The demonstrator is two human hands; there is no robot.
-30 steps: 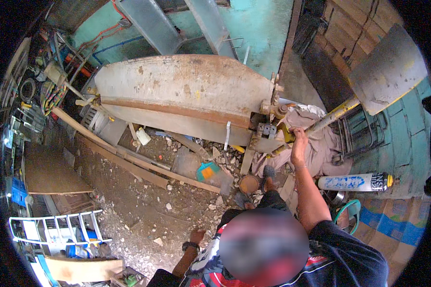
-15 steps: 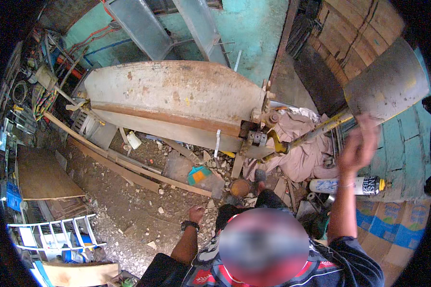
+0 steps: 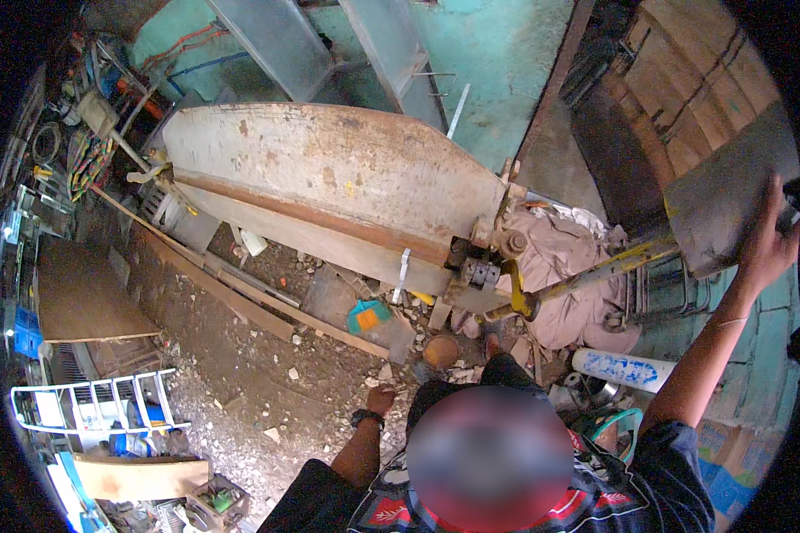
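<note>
On the far right, my right hand (image 3: 767, 249) reaches out with its fingers spread, against the edge of a dark grey plate (image 3: 716, 200). The plate sits at the end of a yellow, worn pipe arm (image 3: 604, 266). That arm runs down to a metal joint (image 3: 482, 274) on a large, rust-stained sheet-metal machine (image 3: 320, 164). Low beside my body, my left hand (image 3: 380, 400) hangs with its fingers curled into a loose fist above the gravelly ground, and nothing shows in it. A dark watch (image 3: 367, 417) is round the left wrist.
Crumpled pinkish cloth (image 3: 560, 293) lies under the pipe arm. A white cylinder (image 3: 622, 369) is near my right forearm. An orange and green dustpan-like piece (image 3: 364, 315), a brown bowl (image 3: 440, 352) and long boards (image 3: 240, 293) lie ahead. A white ladder (image 3: 98, 404) is at left.
My right hand has moved outward to the right, from the plate's lower corner to its right edge. The view has shifted slightly. My left hand stays low and curled.
</note>
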